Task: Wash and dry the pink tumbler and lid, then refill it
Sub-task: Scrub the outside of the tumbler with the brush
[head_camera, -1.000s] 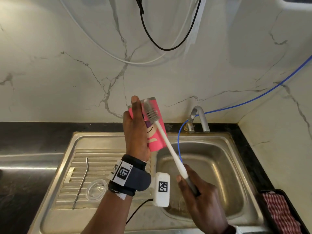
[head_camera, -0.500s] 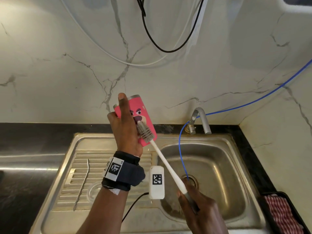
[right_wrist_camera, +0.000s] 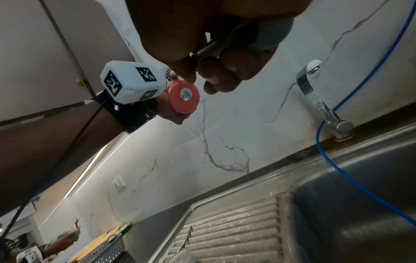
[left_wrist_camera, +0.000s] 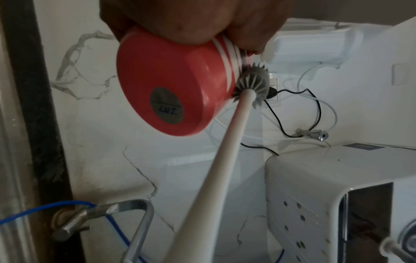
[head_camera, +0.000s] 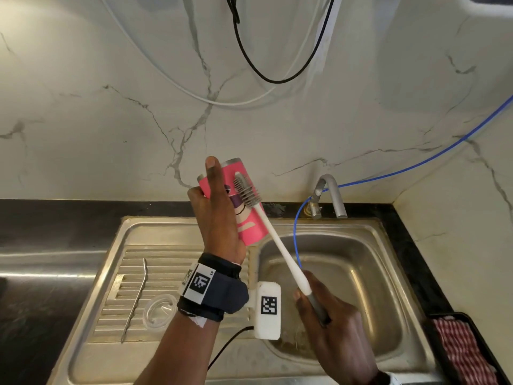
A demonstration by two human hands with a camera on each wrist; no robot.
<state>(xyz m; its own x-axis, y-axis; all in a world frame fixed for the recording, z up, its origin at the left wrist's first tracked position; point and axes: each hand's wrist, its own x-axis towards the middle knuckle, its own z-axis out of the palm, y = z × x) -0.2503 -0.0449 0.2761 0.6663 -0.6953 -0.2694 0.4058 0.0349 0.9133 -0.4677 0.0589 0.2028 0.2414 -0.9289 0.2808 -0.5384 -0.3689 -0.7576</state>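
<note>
On the ribbed drainboard at the left lie a bent metal straw (head_camera: 136, 300) and, just beside it, the clear lid (head_camera: 161, 311). Above the drainboard's right end the left hand (head_camera: 219, 218) curls round the pink tumbler (head_camera: 248, 218), held tilted in the air with its steel rim up and away. The right hand (head_camera: 330, 323), over the sink basin (head_camera: 369, 279), closes on the grey grip of a white bottle brush (head_camera: 273, 234) whose grey bristle head presses the tumbler's side. The faucet (head_camera: 331, 194) stands behind, a blue hose (head_camera: 297, 240) dropping into the basin; a red checked cloth (head_camera: 466, 351) sits far right. Only the left wrist view shows the tumbler's base (left_wrist_camera: 166, 92) with its round grey sticker. Half a second ago the bristles were lower on the tumbler; they now sit near its upper half, and the tumbler has turned
</note>
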